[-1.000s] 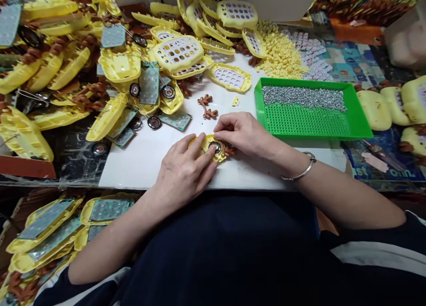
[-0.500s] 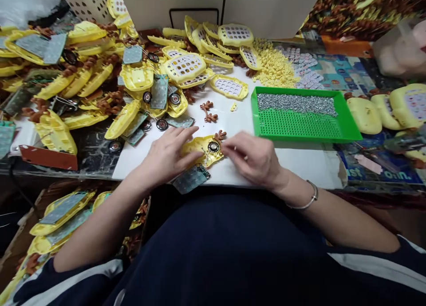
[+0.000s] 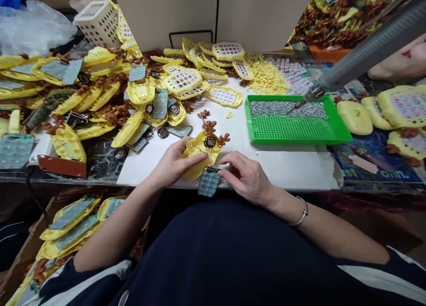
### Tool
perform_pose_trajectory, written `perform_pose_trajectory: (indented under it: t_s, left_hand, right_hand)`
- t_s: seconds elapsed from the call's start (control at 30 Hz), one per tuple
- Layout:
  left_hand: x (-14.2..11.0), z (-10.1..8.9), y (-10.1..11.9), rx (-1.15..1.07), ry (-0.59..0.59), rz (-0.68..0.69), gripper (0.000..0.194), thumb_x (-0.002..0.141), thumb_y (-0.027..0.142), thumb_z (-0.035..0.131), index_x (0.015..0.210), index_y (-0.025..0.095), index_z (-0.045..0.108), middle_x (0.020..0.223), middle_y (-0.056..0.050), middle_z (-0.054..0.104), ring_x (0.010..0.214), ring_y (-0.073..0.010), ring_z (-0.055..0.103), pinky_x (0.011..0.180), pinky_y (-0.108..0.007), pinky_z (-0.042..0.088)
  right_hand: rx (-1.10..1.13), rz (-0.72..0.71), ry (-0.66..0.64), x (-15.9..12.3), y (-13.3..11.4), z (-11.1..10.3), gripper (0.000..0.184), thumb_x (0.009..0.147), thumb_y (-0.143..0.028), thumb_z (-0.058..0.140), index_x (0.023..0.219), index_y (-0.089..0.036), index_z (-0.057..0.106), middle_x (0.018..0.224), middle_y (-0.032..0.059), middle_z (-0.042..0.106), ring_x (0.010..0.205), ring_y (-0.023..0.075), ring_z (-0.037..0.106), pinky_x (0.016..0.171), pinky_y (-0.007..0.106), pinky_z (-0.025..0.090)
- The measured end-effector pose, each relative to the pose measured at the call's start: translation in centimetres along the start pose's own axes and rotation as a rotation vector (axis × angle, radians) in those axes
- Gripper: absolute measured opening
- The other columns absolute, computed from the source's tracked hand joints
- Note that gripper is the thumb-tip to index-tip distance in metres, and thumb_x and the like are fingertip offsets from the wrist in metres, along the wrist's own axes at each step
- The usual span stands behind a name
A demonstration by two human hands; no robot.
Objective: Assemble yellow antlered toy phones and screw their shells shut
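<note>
A yellow toy shell (image 3: 200, 154) with brown antlers and a round black speaker lies on the white work surface (image 3: 293, 168) in front of me. My left hand (image 3: 173, 163) grips the shell's left edge, fingers curled round it. My right hand (image 3: 246, 178) pinches the top of a small grey-green circuit board (image 3: 208, 183), which hangs by thin wires from the shell over the table's near edge.
A green tray (image 3: 293, 128) with a heap of silver screws sits to the right; a grey powered screwdriver (image 3: 366, 53) reaches into it from the upper right. Yellow shells, boards and speakers pile up at left (image 3: 100, 93) and back. Further shells lie in a box below left (image 3: 66, 226).
The shell was turned upright, with its antlers now pointing away. The circuit board came out from under it and now dangles at the table edge. My right hand moved down to the board. The screwdriver came into view.
</note>
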State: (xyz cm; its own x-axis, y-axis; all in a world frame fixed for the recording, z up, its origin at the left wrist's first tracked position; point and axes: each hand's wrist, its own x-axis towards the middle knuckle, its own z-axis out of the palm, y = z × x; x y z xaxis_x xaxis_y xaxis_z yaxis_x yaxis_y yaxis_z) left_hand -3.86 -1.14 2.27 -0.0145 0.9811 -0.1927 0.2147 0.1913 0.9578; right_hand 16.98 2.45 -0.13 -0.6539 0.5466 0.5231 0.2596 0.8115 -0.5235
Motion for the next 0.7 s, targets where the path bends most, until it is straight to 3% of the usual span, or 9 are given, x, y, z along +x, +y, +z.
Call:
perform_pose_trajectory:
  t_s: [0.1, 0.23, 0.3, 0.4, 0.47, 0.57, 0.63, 0.7]
  left_hand:
    - [0.4, 0.2, 0.1, 0.016, -0.068, -0.007, 0.045, 0.075, 0.050, 0.068, 0.101, 0.015, 0.059, 0.094, -0.004, 0.068, 0.082, -0.0193, 0.062, 0.073, -0.030, 0.050]
    - [1.1, 0.0, -0.2, 0.409, -0.075, 0.117, 0.044, 0.083, 0.051, 0.059, 0.107, 0.014, 0.062, 0.092, -0.006, 0.068, 0.083, -0.0215, 0.063, 0.073, -0.033, 0.050]
    - [1.1, -0.1, -0.7, 0.656, 0.049, 0.283, 0.042, 0.086, 0.047, 0.058, 0.111, 0.013, 0.061, 0.099, -0.009, 0.067, 0.088, -0.0235, 0.062, 0.077, -0.036, 0.051]
    - [0.0, 0.1, -1.2, 0.933, 0.329, 0.613, 0.033, 0.089, 0.036, 0.060, 0.111, 0.012, 0.060, 0.110, -0.016, 0.063, 0.099, -0.0269, 0.060, 0.083, -0.039, 0.050]
    - [-1.3, 0.4, -1.2, 0.990, 0.392, 0.836, 0.026, 0.090, 0.033, 0.061, 0.106, 0.012, 0.058, 0.100, -0.014, 0.063, 0.091, -0.0236, 0.061, 0.077, -0.035, 0.051]
    - [-3.2, 0.9, -1.1, 1.037, 0.107, 1.022, 0.033, 0.090, 0.043, 0.061, 0.107, 0.015, 0.055, 0.081, -0.005, 0.061, 0.068, -0.0170, 0.056, 0.060, -0.027, 0.048]
    - [-4.0, 1.3, -1.0, 1.118, -0.078, 0.994, 0.042, 0.089, 0.046, 0.061, 0.115, 0.015, 0.052, 0.080, -0.004, 0.061, 0.066, -0.0173, 0.056, 0.056, -0.028, 0.047]
    - [-4.3, 1.6, -1.0, 1.210, -0.157, 0.922, 0.043, 0.088, 0.041, 0.063, 0.120, 0.014, 0.051, 0.082, -0.005, 0.062, 0.069, -0.0190, 0.059, 0.056, -0.028, 0.048]
  right_hand:
    - [0.036, 0.089, -0.037, -0.2, 0.1, -0.1, 0.012, 0.092, -0.025, 0.057, 0.101, -0.018, 0.054, 0.086, 0.0031, 0.068, 0.059, 0.0094, 0.058, 0.054, 0.021, 0.046]
    - [0.094, 0.187, -0.117, -0.4, 0.1, -0.1, 0.024, 0.089, -0.021, 0.060, 0.111, -0.017, 0.054, 0.084, 0.0015, 0.070, 0.058, 0.0094, 0.060, 0.055, 0.021, 0.048]
    - [0.084, 0.189, -0.081, -0.3, 0.2, -0.4, 0.022, 0.089, -0.019, 0.059, 0.110, -0.015, 0.056, 0.088, 0.0031, 0.070, 0.061, 0.0095, 0.061, 0.058, 0.021, 0.049]
    - [-0.016, 0.116, -0.020, 0.2, 0.6, -1.2, 0.010, 0.091, -0.017, 0.055, 0.099, -0.015, 0.061, 0.090, 0.0048, 0.071, 0.070, 0.0114, 0.064, 0.064, 0.022, 0.051]
    - [-0.095, 0.054, -0.049, 0.6, 1.2, -1.7, 0.012, 0.093, -0.016, 0.052, 0.094, -0.015, 0.064, 0.087, 0.0052, 0.071, 0.075, 0.0134, 0.066, 0.068, 0.024, 0.052]
    - [-0.219, -0.010, -0.102, 1.3, 2.0, -1.9, 0.018, 0.094, -0.016, 0.049, 0.097, -0.015, 0.067, 0.089, 0.0071, 0.071, 0.079, 0.0164, 0.067, 0.071, 0.026, 0.052]
    - [-0.268, -0.030, -0.137, 1.9, 2.5, -1.8, 0.020, 0.093, -0.015, 0.049, 0.100, -0.016, 0.068, 0.093, 0.0074, 0.071, 0.081, 0.0170, 0.067, 0.071, 0.026, 0.052]
    - [-0.273, -0.042, -0.176, 2.5, 2.6, -1.6, 0.022, 0.092, -0.013, 0.049, 0.103, -0.017, 0.068, 0.095, 0.0071, 0.071, 0.082, 0.0167, 0.067, 0.071, 0.025, 0.052]
